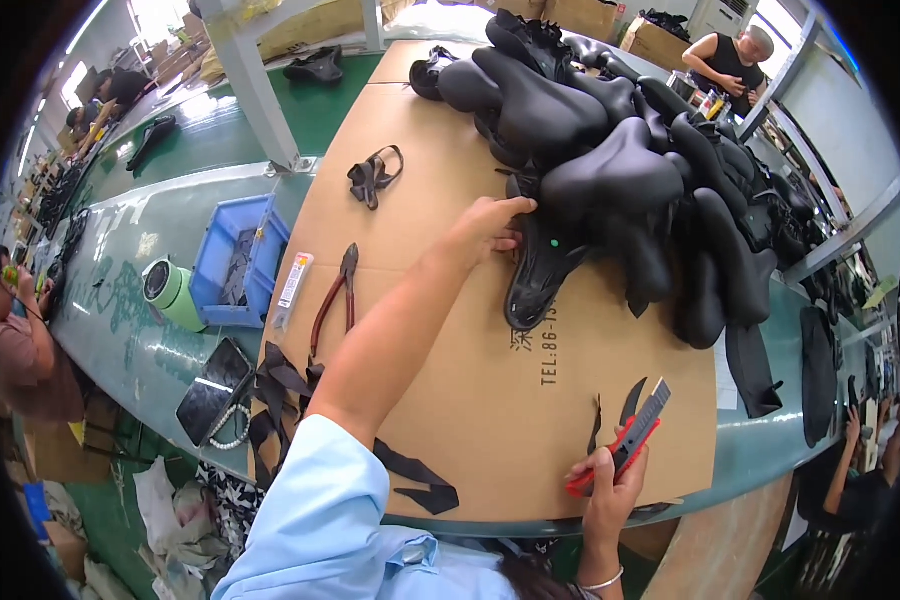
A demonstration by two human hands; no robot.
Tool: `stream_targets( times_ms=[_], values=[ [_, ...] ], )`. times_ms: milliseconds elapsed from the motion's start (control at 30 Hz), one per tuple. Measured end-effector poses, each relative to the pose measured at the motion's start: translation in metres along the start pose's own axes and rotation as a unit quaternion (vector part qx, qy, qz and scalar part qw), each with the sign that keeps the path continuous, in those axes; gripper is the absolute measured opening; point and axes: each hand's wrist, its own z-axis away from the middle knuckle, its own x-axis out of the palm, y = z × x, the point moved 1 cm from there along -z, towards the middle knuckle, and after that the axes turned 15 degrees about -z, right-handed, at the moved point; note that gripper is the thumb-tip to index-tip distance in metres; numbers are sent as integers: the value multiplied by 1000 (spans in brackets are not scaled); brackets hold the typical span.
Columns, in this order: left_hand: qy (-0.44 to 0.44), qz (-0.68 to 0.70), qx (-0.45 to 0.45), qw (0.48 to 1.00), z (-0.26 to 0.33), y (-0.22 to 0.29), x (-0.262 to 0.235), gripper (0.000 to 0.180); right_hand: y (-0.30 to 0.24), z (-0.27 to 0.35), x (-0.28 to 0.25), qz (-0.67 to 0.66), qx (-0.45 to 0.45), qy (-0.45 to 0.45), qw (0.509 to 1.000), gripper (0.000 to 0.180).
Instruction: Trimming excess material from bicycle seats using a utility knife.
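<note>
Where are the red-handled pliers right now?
In the head view, the red-handled pliers lie on the cardboard sheet, left of the outstretched left arm, beside the blue bin.

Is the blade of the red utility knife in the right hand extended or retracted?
Extended: a grey blade section juts past the red utility knife body, pointing up and away from the right hand gripping its handle.

Red-handled pliers (332, 300), a blue bin (238, 262), a green tape roll (170, 292) and a phone (213, 390) lie left.
</note>
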Motion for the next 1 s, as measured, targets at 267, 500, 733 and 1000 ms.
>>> stream_targets(
  times_ms=[267, 500, 733, 1000],
  values=[
    [-30, 266, -63, 962, 175, -48, 44, 21, 1, 1, -10, -1, -13, -5, 1000, 34],
    [-339, 50, -117, 932, 301, -78, 75, 32, -8, 11, -37, 48, 98, -52, 993, 36],
    [249, -531, 233, 776, 235, -58, 106, 32, -15, 32, -36, 29, 143, -55, 988, 34],
    [178, -204, 150, 951, 245, -71, 103, 12, -23, 16, -25, 310, -275, -179, 893, 52]
  ],
)
